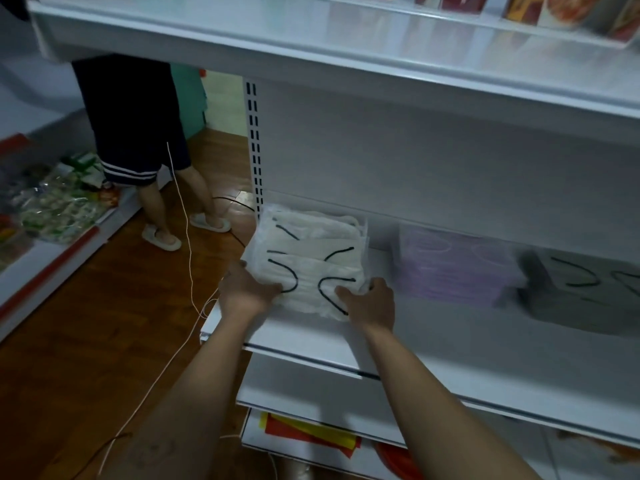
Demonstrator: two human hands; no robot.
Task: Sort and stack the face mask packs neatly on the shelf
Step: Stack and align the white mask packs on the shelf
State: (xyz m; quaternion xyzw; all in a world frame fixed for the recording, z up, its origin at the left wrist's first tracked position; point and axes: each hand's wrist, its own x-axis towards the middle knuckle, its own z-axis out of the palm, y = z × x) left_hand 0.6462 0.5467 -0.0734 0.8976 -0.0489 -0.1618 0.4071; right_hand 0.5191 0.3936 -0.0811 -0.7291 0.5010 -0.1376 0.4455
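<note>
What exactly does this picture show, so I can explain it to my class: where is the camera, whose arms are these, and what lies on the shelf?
There is no machine here. A person wears a wide-angle camera on the head, so you look forward and down along their own two bare arms. The left hand and the right hand grip a pile of white mask packs with black ear loops from either side, at the left end of a white shelf. Further right on the same shelf lie purple mask packs and then a grey pack, both blurred. At the back left, another person stands on the wooden floor.
</note>
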